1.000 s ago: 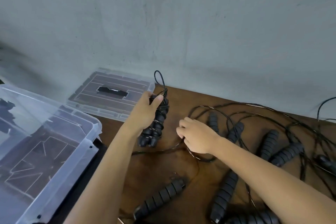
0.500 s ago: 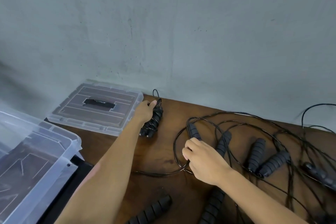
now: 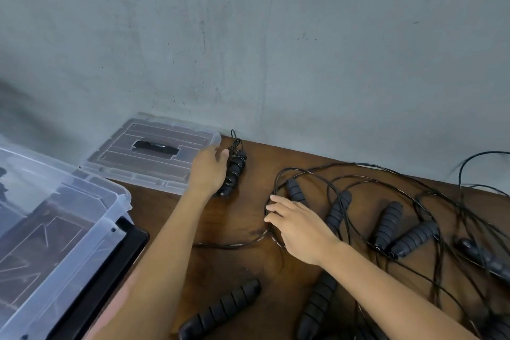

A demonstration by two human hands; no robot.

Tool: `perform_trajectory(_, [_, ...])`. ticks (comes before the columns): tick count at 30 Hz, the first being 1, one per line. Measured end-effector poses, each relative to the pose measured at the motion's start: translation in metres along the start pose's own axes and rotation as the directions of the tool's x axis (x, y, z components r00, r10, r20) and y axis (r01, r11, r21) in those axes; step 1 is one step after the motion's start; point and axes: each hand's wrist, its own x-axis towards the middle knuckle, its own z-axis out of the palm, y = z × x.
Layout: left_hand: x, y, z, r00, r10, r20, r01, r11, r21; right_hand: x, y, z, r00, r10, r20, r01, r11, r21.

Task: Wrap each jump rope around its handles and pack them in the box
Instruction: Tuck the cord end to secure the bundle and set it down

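Wrapped rope bundle (image 3: 234, 171) lying on the brown bench (image 3: 248, 262) near the wall, right beside the clear lid (image 3: 149, 157). Left hand (image 3: 208, 171) resting against the bundle's side, fingers relaxed, not gripping. Right hand (image 3: 296, 225) spread flat, fingers straight, over the loose cord (image 3: 303, 171) next to a ribbed handle (image 3: 295, 192). More handles tangled to the right. Clear box (image 3: 82, 234) sitting at the left edge.

Wrapped jump rope (image 3: 233, 171) lies on worktop (image 3: 242, 262) beside clear lid (image 3: 149, 154); loose black ropes (image 3: 386, 201) tangled right; clear box (image 3: 63, 229) open, left.
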Motion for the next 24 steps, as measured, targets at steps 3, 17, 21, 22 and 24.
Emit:
perform_trajectory(3, [-0.033, -0.002, -0.014, 0.997, 0.060, -0.045, -0.062, 0.997, -0.045, 0.006, -0.009, -0.002, 0.999, 0.037, 0.016, -0.038, 0.996, 0.076])
perform_trajectory(17, [-0.167, -0.045, -0.049, 0.978, 0.148, 0.150, -0.115, 0.972, -0.205, -0.032, -0.087, -0.002, 0.967, 0.245, 0.071, -0.255, 0.907, 0.335])
perform_trajectory(21, [-0.191, -0.057, -0.051, 0.940, 0.171, 0.294, -0.115, 0.973, -0.200, -0.055, -0.104, 0.011, 0.953, 0.292, 0.079, -0.301, 0.892, 0.338])
perform_trajectory(22, [-0.197, -0.058, -0.053, 0.917, 0.181, 0.354, -0.122, 0.976, -0.182, -0.059, -0.106, 0.013, 0.947, 0.313, 0.068, -0.317, 0.884, 0.343])
perform_trajectory(24, [-0.210, -0.061, -0.057, 0.855, 0.206, 0.475, -0.168, 0.978, -0.121, -0.068, -0.108, 0.017, 0.937, 0.345, 0.057, -0.341, 0.866, 0.367])
